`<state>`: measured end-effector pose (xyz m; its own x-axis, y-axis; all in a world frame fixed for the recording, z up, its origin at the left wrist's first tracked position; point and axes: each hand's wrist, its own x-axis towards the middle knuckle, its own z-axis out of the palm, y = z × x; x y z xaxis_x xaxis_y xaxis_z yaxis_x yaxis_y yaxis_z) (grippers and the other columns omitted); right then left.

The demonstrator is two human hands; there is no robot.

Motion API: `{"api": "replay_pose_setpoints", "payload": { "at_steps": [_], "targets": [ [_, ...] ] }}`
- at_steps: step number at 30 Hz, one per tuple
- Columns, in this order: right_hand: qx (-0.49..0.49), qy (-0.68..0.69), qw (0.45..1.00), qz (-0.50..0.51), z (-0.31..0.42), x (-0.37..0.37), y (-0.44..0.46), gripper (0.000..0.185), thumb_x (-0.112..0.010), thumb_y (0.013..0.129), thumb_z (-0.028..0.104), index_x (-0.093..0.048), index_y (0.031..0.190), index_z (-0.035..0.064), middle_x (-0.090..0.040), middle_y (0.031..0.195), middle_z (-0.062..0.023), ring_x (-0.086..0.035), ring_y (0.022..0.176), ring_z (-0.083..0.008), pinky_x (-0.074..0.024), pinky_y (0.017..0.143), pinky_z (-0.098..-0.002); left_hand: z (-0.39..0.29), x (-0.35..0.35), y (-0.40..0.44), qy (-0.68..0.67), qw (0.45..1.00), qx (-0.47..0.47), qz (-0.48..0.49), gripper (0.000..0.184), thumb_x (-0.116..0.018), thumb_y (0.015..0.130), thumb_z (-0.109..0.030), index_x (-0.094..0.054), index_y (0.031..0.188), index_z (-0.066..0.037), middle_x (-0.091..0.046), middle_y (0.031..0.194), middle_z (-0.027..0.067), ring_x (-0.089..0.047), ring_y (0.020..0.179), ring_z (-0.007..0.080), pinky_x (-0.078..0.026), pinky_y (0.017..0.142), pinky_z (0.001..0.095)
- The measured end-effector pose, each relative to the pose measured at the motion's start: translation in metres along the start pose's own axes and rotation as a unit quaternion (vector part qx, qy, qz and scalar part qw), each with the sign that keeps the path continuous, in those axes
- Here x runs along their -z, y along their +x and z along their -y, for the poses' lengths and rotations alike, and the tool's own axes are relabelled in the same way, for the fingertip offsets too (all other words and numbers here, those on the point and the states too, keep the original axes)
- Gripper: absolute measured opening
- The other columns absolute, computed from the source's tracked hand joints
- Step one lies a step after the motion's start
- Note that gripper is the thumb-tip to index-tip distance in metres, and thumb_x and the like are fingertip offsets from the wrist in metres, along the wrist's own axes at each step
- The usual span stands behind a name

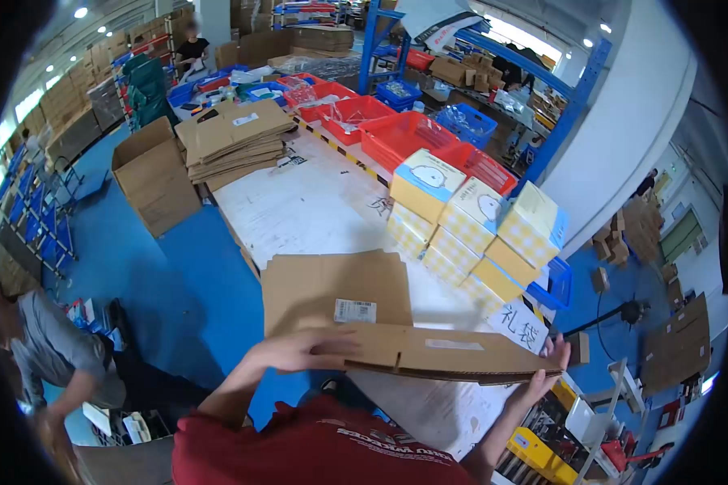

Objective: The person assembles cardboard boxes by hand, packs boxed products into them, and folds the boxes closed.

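Observation:
A partly folded cardboard box [453, 364] with a pale label strip on its upper side is tilted over the near part of the table. My right hand [544, 368] grips its right end, thumb on one side and fingers on the other. At the left end, my left hand [311, 349] rests with fingers stretched out along the cardboard; its underside is hidden. Behind the box lies a flat cardboard panel [332, 279] bearing a white printed label [355, 310]. Whether the panel and box are one piece I cannot tell.
Yellow-and-blue printed boxes [477, 212] are stacked at right on the white table [299, 198]. Farther back are red bins [400, 133], flattened cartons [234, 133] and an open carton [158, 178]. A person in a grey shirt [65, 343] is at left. A blue post [570, 113] rises at right.

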<state>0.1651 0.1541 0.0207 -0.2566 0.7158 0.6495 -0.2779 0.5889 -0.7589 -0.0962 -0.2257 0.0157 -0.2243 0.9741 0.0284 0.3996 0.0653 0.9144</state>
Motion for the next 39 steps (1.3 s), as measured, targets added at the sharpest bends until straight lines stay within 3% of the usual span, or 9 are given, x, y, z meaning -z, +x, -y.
{"api": "replay_pose_setpoints", "payload": {
  "at_steps": [8, 11, 13, 16, 22, 26, 30, 33, 39],
  "targets": [
    [-0.284, -0.023, 0.915, 0.285, 0.064, 0.106, -0.002, 0.080, -0.068, 0.090, 0.047, -0.048, 0.150, -0.0020, -0.052, 0.148, -0.0210, -0.047, 0.140, -0.0322, -0.0287, 0.120, -0.0424, -0.081, -0.072, 0.117, -0.119, 0.947, 0.298, -0.013, 0.036, -0.063, 0.104, -0.029, -0.059, 0.128, -0.002, -0.069, 0.112, 0.0126, -0.070, 0.095, 0.0218, -0.055, 0.085, 0.0350],
    [-0.170, -0.275, 0.945, -0.054, -0.006, 0.139, -0.043, 0.055, -0.077, 0.086, 0.022, -0.057, 0.132, -0.0006, -0.061, 0.129, -0.0172, -0.056, 0.119, -0.0272, -0.0415, 0.102, -0.0381, -0.067, -0.123, 0.175, -0.013, 0.985, 0.069, -0.157, 0.034, -0.059, 0.105, -0.034, -0.057, 0.118, -0.003, -0.066, 0.100, 0.0101, -0.067, 0.083, 0.0192, -0.055, 0.075, 0.0348],
    [-0.038, -0.328, 0.942, -0.060, -0.004, 0.156, -0.049, 0.039, -0.083, 0.082, 0.007, -0.064, 0.116, 0.0001, -0.066, 0.104, -0.0121, -0.061, 0.093, -0.0220, -0.0482, 0.081, -0.0355, -0.039, -0.157, 0.207, -0.039, 0.995, 0.000, -0.092, 0.036, -0.059, 0.105, -0.035, -0.058, 0.120, -0.003, -0.066, 0.101, 0.0108, -0.067, 0.083, 0.0195, -0.055, 0.075, 0.0350],
    [-0.212, -0.157, 0.821, 0.506, -0.023, 0.159, -0.044, 0.027, -0.077, 0.091, 0.011, -0.070, 0.117, 0.0032, -0.067, 0.090, -0.0099, -0.064, 0.078, -0.0213, -0.0467, 0.065, -0.0325, -0.020, -0.171, 0.207, -0.075, 0.996, -0.052, -0.001, 0.040, -0.059, 0.104, -0.037, -0.058, 0.123, -0.002, -0.067, 0.101, 0.0121, -0.068, 0.083, 0.0201, -0.054, 0.075, 0.0353],
    [-0.259, -0.050, 0.927, 0.268, -0.029, 0.141, -0.010, 0.023, -0.071, 0.097, 0.013, -0.069, 0.115, -0.0008, -0.071, 0.099, -0.0156, -0.069, 0.089, -0.0227, -0.0506, 0.076, -0.0337, -0.138, -0.150, 0.215, 0.216, 0.926, 0.044, 0.307, 0.045, -0.068, 0.095, -0.036, -0.062, 0.127, -0.005, -0.066, 0.100, 0.0149, -0.066, 0.100, 0.0324, -0.051, 0.089, 0.0448],
    [-0.449, 0.194, 0.838, 0.239, -0.003, 0.193, -0.039, 0.032, -0.070, 0.095, 0.014, -0.066, 0.121, -0.0051, -0.071, 0.111, -0.0204, -0.068, 0.105, -0.0322, -0.0505, 0.100, -0.0392, -0.069, -0.182, 0.230, 0.512, 0.858, 0.008, -0.046, 0.062, -0.077, 0.086, -0.046, -0.059, 0.128, -0.004, -0.059, 0.120, 0.0207, -0.059, 0.110, 0.0440, -0.047, 0.099, 0.0481],
    [0.024, -0.274, 0.957, 0.097, 0.013, 0.220, 0.008, 0.045, -0.077, 0.086, 0.026, -0.067, 0.118, -0.0037, -0.070, 0.122, -0.0219, -0.067, 0.118, -0.0350, -0.0533, 0.095, -0.0413, -0.048, -0.191, 0.238, 0.356, 0.919, -0.044, -0.166, 0.061, -0.073, 0.091, -0.045, -0.050, 0.127, -0.001, -0.045, 0.139, 0.0234, -0.056, 0.116, 0.0425, -0.043, 0.106, 0.0492],
    [-0.168, -0.325, 0.856, 0.366, -0.001, 0.194, -0.006, 0.063, -0.081, 0.081, 0.036, -0.066, 0.133, 0.0038, -0.063, 0.138, -0.0198, -0.060, 0.127, -0.0423, -0.0465, 0.108, -0.0497, -0.038, -0.198, 0.229, 0.232, 0.961, -0.003, -0.154, 0.052, -0.068, 0.098, -0.038, -0.047, 0.127, -0.001, -0.041, 0.142, 0.0211, -0.054, 0.124, 0.0383, -0.041, 0.110, 0.0507],
    [0.130, -0.257, 0.840, 0.460, 0.014, 0.230, -0.069, 0.062, -0.078, 0.079, 0.049, -0.072, 0.125, 0.0079, -0.063, 0.138, -0.0199, -0.058, 0.128, -0.0453, -0.0425, 0.109, -0.0555, 0.145, -0.219, 0.170, -0.592, 0.787, 0.092, -0.148, 0.062, -0.053, 0.108, -0.039, -0.036, 0.151, 0.001, -0.042, 0.156, 0.0152, -0.038, 0.148, 0.0280, -0.035, 0.121, 0.0407]
  ]
}}
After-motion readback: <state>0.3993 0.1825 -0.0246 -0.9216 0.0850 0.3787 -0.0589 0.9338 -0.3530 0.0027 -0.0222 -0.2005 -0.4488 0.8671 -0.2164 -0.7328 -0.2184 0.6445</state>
